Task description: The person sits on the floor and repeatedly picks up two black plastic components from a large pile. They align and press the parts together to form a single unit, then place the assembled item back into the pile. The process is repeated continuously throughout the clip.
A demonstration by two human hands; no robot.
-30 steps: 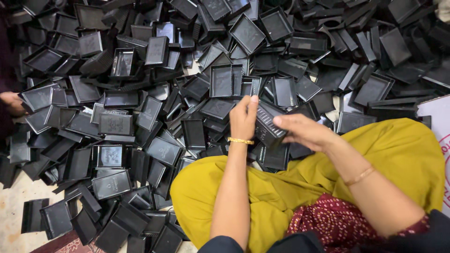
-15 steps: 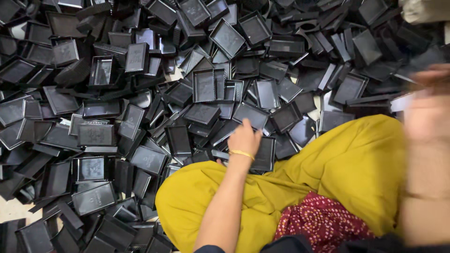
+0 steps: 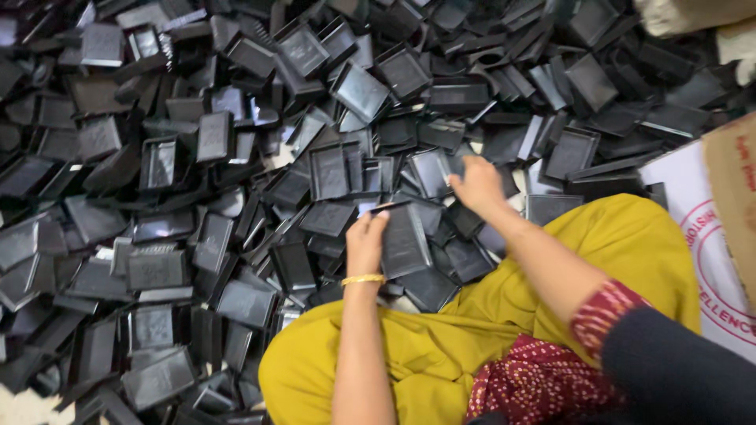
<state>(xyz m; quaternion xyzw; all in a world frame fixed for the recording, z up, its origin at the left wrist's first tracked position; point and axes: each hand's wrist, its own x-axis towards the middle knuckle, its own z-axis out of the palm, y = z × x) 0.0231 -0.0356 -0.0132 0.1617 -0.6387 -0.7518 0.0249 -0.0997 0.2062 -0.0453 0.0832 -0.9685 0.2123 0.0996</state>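
Gripping one black tray above the yellow lap, left hand fingers curl on its edge; right hand fingers spread over the uncountable pile. One white red-ringed carton lies right.

Soft, even light falls from above, moderately bright, with only faint shadows between the black trays. Dull sheen shows on their glossy faces. Slight motion blur softens the whole frame, most at the right hand and the top right corner.
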